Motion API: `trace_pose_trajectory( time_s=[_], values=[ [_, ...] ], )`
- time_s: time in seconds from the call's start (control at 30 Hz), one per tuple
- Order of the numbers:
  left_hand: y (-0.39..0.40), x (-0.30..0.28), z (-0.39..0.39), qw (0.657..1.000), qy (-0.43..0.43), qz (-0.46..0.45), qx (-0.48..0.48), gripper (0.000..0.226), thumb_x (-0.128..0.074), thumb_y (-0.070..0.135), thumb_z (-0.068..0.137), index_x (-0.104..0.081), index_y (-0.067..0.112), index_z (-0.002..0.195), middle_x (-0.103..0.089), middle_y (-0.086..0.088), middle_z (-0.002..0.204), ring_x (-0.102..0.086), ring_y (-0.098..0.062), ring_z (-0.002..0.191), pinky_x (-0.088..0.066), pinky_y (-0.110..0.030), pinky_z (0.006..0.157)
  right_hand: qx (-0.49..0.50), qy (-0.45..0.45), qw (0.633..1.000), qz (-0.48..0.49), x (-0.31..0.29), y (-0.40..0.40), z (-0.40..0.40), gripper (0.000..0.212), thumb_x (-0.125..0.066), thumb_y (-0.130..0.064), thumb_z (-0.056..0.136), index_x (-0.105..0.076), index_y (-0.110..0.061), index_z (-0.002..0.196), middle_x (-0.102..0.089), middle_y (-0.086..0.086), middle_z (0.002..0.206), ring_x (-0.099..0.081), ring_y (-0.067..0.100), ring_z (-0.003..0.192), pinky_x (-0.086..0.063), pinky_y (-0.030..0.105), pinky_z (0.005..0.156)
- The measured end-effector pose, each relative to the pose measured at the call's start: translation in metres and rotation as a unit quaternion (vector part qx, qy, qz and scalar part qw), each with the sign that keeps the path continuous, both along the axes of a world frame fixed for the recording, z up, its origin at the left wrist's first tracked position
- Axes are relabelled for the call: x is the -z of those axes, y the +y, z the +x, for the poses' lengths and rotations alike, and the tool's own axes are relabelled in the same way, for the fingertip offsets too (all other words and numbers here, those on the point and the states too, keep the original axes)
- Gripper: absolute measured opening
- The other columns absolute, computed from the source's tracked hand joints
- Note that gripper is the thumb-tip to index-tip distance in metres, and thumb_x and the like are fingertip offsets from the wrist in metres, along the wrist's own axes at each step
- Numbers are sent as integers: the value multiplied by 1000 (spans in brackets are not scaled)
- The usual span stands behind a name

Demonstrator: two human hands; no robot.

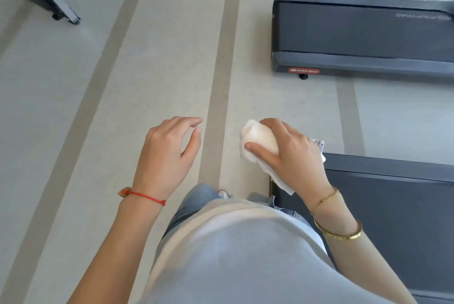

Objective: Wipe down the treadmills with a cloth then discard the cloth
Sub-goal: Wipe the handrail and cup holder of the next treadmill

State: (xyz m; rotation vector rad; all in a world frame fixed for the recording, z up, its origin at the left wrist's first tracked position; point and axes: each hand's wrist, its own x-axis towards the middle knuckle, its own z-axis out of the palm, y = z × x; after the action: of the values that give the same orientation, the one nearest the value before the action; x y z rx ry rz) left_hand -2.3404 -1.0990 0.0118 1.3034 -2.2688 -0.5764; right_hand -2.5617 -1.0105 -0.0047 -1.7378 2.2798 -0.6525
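Person stands on the floor (147, 58) beside the rear end of the near treadmill (393, 205); a second treadmill (356, 30) lies further ahead, well apart from both hands.

Risks, as judged from this moment:
- The cloth (258, 136) is bunched into a wad, with a loose tail and a label hanging behind the hand. A wad gives little contact area, so wiping could leave strips of the deck untouched. The trailing end could also drag or slip out of the grip.
- The cloth is held in the air, over the floor just beside the near treadmill's corner, touching neither machine. Whether either treadmill has been wiped cannot be told from here, so one could be skipped.
- No bin is in view; the discard step has no visible target.

Hand pose:
- Right hand (287, 153): palm down, fingers and thumb curled round the wadded cloth, wrist roughly level.
- Left hand (167, 151): empty, palm down, fingers loosely spread and slightly bent, hovering over the floor, near the right hand but apart.
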Motion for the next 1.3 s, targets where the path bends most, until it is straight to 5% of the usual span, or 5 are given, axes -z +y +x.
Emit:
trace_pose_trajectory(
  time_s=[0.43,0.77,1.3],
  values=[
    [-208,16,-186,976,-15,21,217,20,-57,15,97,-69,11,113,-71,1,108,-66,-21,102,-50,-45,91,207,6,978,9,20,-124,-124,61,-40,-75,81,-57,-26,113,-67,-8,97,-63,19,84,-28,27,60],
    [-353,4,-384,913,-30,16,406,29,-49,24,97,-68,12,115,-70,-1,110,-65,-22,104,-51,-49,90,391,-7,920,-22,9,-225,-251,58,-46,-72,81,-56,-26,115,-66,-8,102,-61,20,87,-30,26,65],
    [-366,7,-683,794,-36,9,606,21,-56,15,98,-70,13,114,-71,2,112,-64,-18,106,-47,-42,95,605,-6,796,-25,11,-227,-436,59,-44,-71,84,-59,-22,113,-66,-8,98,-58,15,83,-30,22,65]
  ],
)
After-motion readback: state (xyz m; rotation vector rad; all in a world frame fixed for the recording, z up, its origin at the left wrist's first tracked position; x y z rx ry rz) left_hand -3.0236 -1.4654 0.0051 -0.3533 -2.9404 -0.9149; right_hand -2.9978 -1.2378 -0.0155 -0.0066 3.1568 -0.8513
